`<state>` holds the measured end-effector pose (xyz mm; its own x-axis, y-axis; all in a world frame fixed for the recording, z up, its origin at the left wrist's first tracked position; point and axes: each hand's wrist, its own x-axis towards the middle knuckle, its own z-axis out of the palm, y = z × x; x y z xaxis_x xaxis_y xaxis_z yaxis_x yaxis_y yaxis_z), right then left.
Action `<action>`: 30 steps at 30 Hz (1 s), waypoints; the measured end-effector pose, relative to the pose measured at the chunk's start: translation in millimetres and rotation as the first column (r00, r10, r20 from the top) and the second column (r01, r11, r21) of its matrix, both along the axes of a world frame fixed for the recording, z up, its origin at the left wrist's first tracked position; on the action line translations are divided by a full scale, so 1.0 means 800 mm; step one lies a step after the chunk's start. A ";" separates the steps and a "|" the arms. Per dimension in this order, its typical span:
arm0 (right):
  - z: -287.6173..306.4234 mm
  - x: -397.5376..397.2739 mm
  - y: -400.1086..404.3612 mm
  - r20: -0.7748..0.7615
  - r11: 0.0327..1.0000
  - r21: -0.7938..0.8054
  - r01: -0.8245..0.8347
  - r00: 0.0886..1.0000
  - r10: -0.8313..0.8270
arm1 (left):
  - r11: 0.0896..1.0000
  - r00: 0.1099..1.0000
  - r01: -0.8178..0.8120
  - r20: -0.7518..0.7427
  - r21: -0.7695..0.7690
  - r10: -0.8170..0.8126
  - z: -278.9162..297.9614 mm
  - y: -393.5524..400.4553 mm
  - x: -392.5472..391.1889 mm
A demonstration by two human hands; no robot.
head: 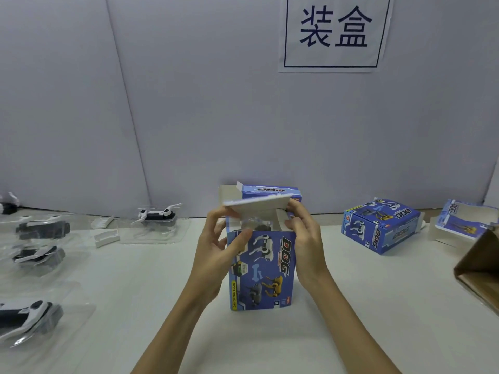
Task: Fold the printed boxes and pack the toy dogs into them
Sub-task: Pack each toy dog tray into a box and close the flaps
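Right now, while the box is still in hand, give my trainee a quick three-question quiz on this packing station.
1. True or false: the upright box held by the left hand and right hand already has its top flap tucked shut.
2. Where do the unpacked toy dogs in clear trays lie: A, left of the box; B, right of it?
3. What brown item sits at the right edge?

Key: 1 false, the flap is still raised. 2 A. 3 a cardboard carton.
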<state>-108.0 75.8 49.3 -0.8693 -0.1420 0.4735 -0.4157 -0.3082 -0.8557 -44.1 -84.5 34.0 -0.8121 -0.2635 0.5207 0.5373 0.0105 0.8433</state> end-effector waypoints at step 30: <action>0.026 -0.033 0.005 0.477 0.978 -0.041 -0.206 0.856 0.201 | 0.887 0.986 -0.162 -0.093 -0.432 0.135 0.006 -0.024 -0.012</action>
